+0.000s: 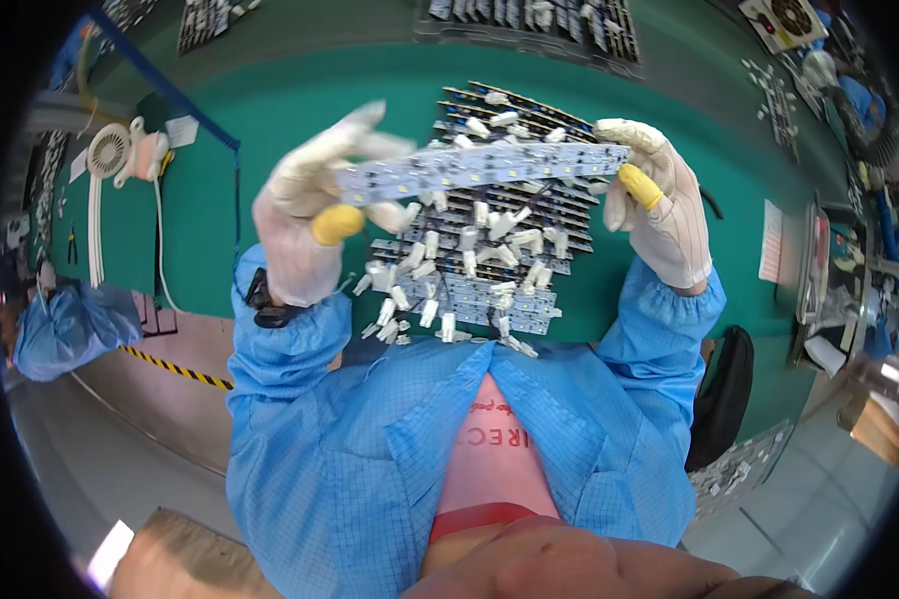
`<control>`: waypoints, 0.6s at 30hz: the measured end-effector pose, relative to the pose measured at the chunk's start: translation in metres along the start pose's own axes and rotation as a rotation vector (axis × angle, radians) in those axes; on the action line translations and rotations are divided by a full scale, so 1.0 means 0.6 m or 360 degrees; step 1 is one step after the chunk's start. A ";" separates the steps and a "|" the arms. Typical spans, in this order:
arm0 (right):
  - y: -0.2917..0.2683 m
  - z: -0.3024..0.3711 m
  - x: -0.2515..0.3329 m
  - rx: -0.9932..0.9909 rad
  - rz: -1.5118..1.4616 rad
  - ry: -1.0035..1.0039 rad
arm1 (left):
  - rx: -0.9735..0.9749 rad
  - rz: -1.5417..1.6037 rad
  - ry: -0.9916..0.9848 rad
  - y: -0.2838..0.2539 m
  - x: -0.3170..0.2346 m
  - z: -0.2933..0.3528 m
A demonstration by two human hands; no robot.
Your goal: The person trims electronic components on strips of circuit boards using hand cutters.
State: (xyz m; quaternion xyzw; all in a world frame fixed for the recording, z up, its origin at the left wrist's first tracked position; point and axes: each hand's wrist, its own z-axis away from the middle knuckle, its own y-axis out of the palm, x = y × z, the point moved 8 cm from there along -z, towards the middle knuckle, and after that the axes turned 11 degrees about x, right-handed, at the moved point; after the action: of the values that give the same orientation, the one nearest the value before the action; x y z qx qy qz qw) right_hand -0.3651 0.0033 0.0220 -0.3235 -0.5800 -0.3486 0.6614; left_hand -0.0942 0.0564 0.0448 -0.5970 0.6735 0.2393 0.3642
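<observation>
A long white LED circuit board [489,168] is held up level between my two gloved hands. My left hand [305,215] has its left end, with the yellow-capped thumb just below that edge; its upper fingers are raised and blurred. At the other end, my right hand [654,195] pinches the board between a yellow-capped thumb and bent fingers. Beneath it on the bench lie rows of similar LED boards [509,293], some seen edge-on. White plug connectors [448,326] on short leads are scattered over them, and the held board hides part of the pile.
The green bench mat [290,100] spreads around the pile. A black tray [529,42] of boards stands at the far edge. To the left are a small fan [110,150] and a blue strap [165,80]. A paper sheet [771,240] lies at right.
</observation>
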 end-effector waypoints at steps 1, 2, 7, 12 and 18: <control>0.004 -0.005 -0.003 0.0026 -0.0007 -0.0010 | 0.0126 -0.0155 0.0165 0.008 -0.008 -0.008; 0.001 -0.010 0.001 -0.0001 0.0150 -0.0103 | 0.0149 -0.0173 0.0046 0.007 -0.005 -0.012; -0.004 -0.008 0.002 -0.0121 0.0277 0.0017 | 0.0115 0.0054 -0.0254 -0.010 0.033 -0.008; -0.002 0.009 0.026 -0.0038 0.0758 -0.0167 | -0.0016 -0.0169 -0.0661 -0.014 0.046 0.006; 0.030 0.021 0.032 0.0071 -0.0092 -0.0072 | -0.0192 -0.0306 -0.1018 -0.030 0.063 0.016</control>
State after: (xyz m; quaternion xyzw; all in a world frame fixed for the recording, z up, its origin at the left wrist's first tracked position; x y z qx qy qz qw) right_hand -0.3551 0.0220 0.0420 -0.2995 -0.6116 -0.3472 0.6448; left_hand -0.0757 0.0366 0.0116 -0.5730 0.4505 0.4183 0.5420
